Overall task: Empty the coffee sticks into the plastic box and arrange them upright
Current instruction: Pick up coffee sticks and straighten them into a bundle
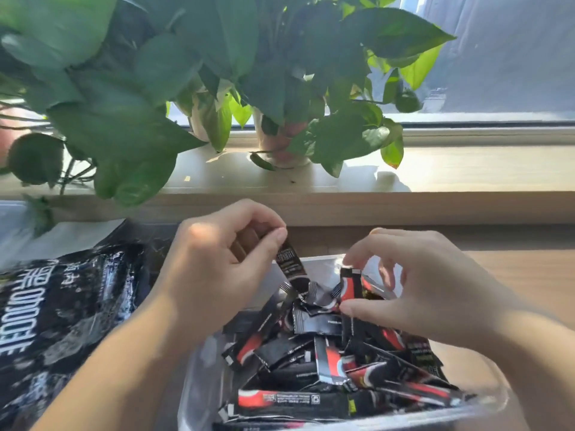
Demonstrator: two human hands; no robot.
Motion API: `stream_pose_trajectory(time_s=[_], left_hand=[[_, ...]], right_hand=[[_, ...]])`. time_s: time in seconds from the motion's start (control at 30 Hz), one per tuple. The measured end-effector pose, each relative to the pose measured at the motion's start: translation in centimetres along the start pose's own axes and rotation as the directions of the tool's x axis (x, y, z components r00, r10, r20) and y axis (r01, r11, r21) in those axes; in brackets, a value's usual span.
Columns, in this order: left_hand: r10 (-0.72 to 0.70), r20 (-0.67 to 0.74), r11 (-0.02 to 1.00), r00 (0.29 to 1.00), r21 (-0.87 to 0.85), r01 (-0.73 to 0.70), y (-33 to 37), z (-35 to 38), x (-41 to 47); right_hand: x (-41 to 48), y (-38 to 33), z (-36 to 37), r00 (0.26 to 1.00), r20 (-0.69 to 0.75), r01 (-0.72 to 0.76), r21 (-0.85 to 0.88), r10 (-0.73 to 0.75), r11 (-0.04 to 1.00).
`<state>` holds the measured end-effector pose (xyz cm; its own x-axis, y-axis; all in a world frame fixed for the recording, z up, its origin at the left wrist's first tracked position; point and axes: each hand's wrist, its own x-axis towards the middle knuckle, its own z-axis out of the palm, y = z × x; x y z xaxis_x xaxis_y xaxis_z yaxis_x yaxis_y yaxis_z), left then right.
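Note:
A clear plastic box (pixel 199 381) at the bottom centre holds several black and red coffee sticks (pixel 311 362), most lying jumbled at all angles. My left hand (pixel 217 262) pinches the top of one dark stick (pixel 292 269) between thumb and fingers, holding it tilted above the far side of the box. My right hand (pixel 420 281) pinches a red and black stick (pixel 350 286) that stands nearly upright near the far wall of the box.
A crumpled black coffee bag (pixel 62 321) lies flat to the left of the box. Leafy potted plants (pixel 217 88) stand on the wooden windowsill (pixel 435 172) behind. The wooden table (pixel 513 275) stretches to the right.

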<state>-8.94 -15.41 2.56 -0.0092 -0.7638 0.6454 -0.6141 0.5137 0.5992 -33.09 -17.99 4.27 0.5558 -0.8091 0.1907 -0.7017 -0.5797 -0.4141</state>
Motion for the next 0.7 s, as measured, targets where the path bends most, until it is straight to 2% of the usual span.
stream_pose_trajectory(time_s=[0.1, 0.37, 0.57, 0.7], left_hand=[[-0.065, -0.013, 0.995, 0.998, -0.072, 0.064, -0.3, 0.0, -0.1], [-0.062, 0.046, 0.991, 0.997, -0.115, 0.067, -0.6, 0.2, -0.8], [-0.098, 0.061, 0.990, 0.993, -0.094, 0.103, -0.9, 0.4, -0.9], [-0.138, 0.066, 0.978, 0.988, -0.149, 0.146, -0.9, 0.4, -0.9]], right_hand=[[-0.1, -0.8, 0.1, 0.997, 0.075, -0.018, -0.063, 0.023, 0.998], [-0.4, -1.2, 0.8, 0.989, 0.109, -0.081, -0.139, 0.096, 0.987], [-0.6, -0.9, 0.7, 0.992, 0.088, -0.088, -0.018, 0.089, 0.996], [-0.9, -1.6, -0.1, 0.995, 0.063, -0.084, 0.196, 0.073, 0.977]])
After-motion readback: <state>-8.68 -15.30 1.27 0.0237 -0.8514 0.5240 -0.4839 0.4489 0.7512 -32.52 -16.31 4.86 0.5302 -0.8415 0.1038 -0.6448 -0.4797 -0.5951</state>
